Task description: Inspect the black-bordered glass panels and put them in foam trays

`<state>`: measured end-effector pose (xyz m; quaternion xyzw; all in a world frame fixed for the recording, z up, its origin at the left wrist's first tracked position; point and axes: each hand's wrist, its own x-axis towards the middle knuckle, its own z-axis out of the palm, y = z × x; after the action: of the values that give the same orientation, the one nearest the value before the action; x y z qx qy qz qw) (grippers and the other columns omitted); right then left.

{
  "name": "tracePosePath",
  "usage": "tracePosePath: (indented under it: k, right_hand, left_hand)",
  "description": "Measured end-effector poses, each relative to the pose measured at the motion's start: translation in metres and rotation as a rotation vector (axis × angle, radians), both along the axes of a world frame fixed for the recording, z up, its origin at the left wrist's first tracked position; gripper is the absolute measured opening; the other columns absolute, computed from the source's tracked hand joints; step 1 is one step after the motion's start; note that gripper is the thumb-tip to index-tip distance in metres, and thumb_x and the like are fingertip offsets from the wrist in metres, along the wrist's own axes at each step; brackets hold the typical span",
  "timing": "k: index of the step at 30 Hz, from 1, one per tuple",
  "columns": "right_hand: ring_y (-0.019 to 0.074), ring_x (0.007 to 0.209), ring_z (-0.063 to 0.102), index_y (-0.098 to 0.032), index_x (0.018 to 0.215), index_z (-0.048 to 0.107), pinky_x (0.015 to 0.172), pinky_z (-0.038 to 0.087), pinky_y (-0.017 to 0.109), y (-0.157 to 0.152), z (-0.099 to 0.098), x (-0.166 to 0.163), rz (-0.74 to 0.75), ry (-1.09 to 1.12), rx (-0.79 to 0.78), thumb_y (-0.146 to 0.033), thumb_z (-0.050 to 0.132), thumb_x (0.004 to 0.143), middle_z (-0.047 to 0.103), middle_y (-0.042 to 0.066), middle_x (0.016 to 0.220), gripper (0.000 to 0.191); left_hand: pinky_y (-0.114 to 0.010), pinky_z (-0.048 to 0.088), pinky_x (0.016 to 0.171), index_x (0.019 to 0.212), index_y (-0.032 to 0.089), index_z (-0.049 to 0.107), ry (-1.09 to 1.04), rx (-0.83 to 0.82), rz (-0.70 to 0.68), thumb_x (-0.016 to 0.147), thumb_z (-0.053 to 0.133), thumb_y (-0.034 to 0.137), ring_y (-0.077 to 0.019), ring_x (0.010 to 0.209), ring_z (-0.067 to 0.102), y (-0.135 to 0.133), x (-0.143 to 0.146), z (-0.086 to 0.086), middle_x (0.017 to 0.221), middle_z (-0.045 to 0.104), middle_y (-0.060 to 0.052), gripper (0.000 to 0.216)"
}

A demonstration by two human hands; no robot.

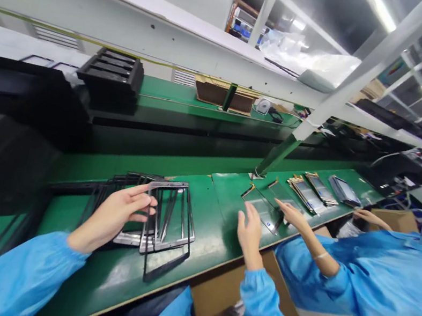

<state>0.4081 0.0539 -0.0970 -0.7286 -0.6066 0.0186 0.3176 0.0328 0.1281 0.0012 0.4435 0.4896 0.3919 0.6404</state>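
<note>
Head view: left hand (pixel 114 217) grips a thin dark frame (pixel 169 184), fingers curled round its left bar and thumb on the near side. The frame is tilted up off a stack of frames (pixel 127 239), which lies fanned out near the front edge of the green worktop (pixel 206 233), left of centre. Right hand (pixel 249 233) is empty, fingers straight and slightly spread, at the front edge just beside a flat panel (pixel 266 215); can't tell if it touches. A co-worker's hand (pixel 293 215), blue sleeve, rests fingertips on the same panel from the right. A row of panels (pixel 311 189) sits further toward the right end. A cardboard box (pixel 221 285) sits below the front edge.
</note>
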Motion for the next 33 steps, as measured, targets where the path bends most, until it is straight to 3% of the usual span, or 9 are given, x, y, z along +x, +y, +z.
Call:
tracePosePath:
  k: [3, 5, 8, 13, 16, 20, 24, 28, 33]
  right_hand:
    - [0.0407, 0.154, 0.043, -0.016, 0.153, 0.057, 0.125, 0.028, 0.07, 0.027, -0.005, 0.049, -0.246, -0.054, -0.127, -0.048, 0.057, 0.108, 0.052, 0.02, 0.162, 0.055]
    - [0.0436, 0.156, 0.039, -0.016, 0.154, 0.056, 0.126, 0.023, 0.072, 0.024, -0.012, 0.053, -0.294, -0.094, -0.198, -0.05, 0.064, 0.104, 0.048, 0.022, 0.165, 0.06]
    - [0.0481, 0.159, 0.033, -0.008, 0.152, 0.06, 0.126, 0.021, 0.073, -0.014, -0.027, 0.028, -0.196, -0.153, -0.246, -0.051, 0.054, 0.106, 0.049, 0.031, 0.163, 0.063]
    - [0.045, 0.149, 0.051, -0.023, 0.149, 0.067, 0.121, 0.039, 0.069, -0.104, -0.04, -0.011, 0.081, -0.186, -0.174, -0.052, 0.07, 0.095, 0.06, 0.019, 0.159, 0.061]
    - [0.0368, 0.129, 0.072, -0.027, 0.133, 0.078, 0.111, 0.055, 0.059, -0.135, -0.033, -0.013, 0.152, -0.163, -0.014, -0.033, 0.055, 0.105, 0.077, 0.012, 0.137, 0.036]
    - [0.0289, 0.104, 0.083, -0.027, 0.127, 0.08, 0.096, 0.065, 0.044, -0.144, -0.002, -0.022, 0.134, -0.099, 0.132, -0.02, 0.058, 0.105, 0.085, 0.009, 0.118, 0.032]
    - [0.0233, 0.078, 0.079, -0.022, 0.125, 0.079, 0.075, 0.067, 0.036, -0.127, 0.035, -0.074, 0.011, 0.39, 0.189, -0.03, 0.072, 0.1, 0.083, 0.009, 0.1, 0.027]
    - [0.0142, 0.058, 0.065, -0.021, 0.135, 0.075, 0.049, 0.056, 0.025, -0.105, 0.05, -0.137, 0.065, 1.039, 0.014, -0.038, 0.083, 0.09, 0.073, 0.001, 0.083, 0.049]
    - [0.0181, 0.079, 0.069, -0.023, 0.134, 0.077, 0.061, 0.059, 0.025, -0.1, 0.039, -0.163, 0.079, 1.179, -0.041, -0.036, 0.091, 0.081, 0.076, 0.006, 0.098, 0.057]
  left_hand:
    - [-0.02, 0.064, 0.058, 0.122, 0.018, 0.072, -0.013, -0.057, 0.122, 0.069, 0.096, 0.031, -0.0166, 0.071, 0.078, -0.015, -0.013, -0.008, 0.092, 0.082, -0.005, 0.059]
    - [-0.021, 0.065, 0.057, 0.113, 0.02, 0.076, -0.015, -0.046, 0.177, 0.064, 0.099, 0.033, -0.017, 0.068, 0.078, -0.024, -0.024, -0.016, 0.091, 0.082, -0.003, 0.057]
    - [-0.021, 0.066, 0.058, 0.106, 0.024, 0.08, 0.004, -0.043, 0.237, 0.059, 0.102, 0.036, -0.0178, 0.068, 0.078, -0.036, -0.043, -0.024, 0.086, 0.081, 0.0, 0.053]
    - [-0.022, 0.065, 0.059, 0.124, 0.026, 0.078, 0.021, -0.013, 0.166, 0.063, 0.101, 0.044, -0.0183, 0.071, 0.076, -0.048, -0.065, -0.023, 0.086, 0.079, 0.0, 0.068]
    - [-0.024, 0.064, 0.061, 0.14, 0.025, 0.071, 0.027, 0.035, 0.097, 0.072, 0.096, 0.046, -0.0183, 0.071, 0.075, -0.049, -0.062, -0.021, 0.089, 0.078, -0.001, 0.076]
    - [-0.024, 0.063, 0.064, 0.131, 0.02, 0.076, 0.046, 0.11, 0.068, 0.079, 0.091, 0.045, -0.0178, 0.072, 0.076, -0.052, -0.051, -0.023, 0.092, 0.076, -0.004, 0.06]
    - [-0.024, 0.062, 0.062, 0.125, 0.021, 0.08, 0.024, 0.132, 0.032, 0.082, 0.089, 0.04, -0.0181, 0.073, 0.078, -0.061, -0.047, -0.023, 0.095, 0.073, -0.004, 0.048]
    - [-0.023, 0.063, 0.064, 0.127, 0.02, 0.079, -0.037, 0.142, 0.031, 0.086, 0.086, 0.035, -0.0174, 0.075, 0.077, -0.074, -0.047, -0.013, 0.093, 0.074, -0.004, 0.044]
    - [-0.021, 0.063, 0.066, 0.125, 0.021, 0.081, -0.066, 0.192, 0.073, 0.087, 0.084, 0.027, -0.0156, 0.074, 0.075, -0.085, -0.047, -0.001, 0.09, 0.078, -0.004, 0.038]
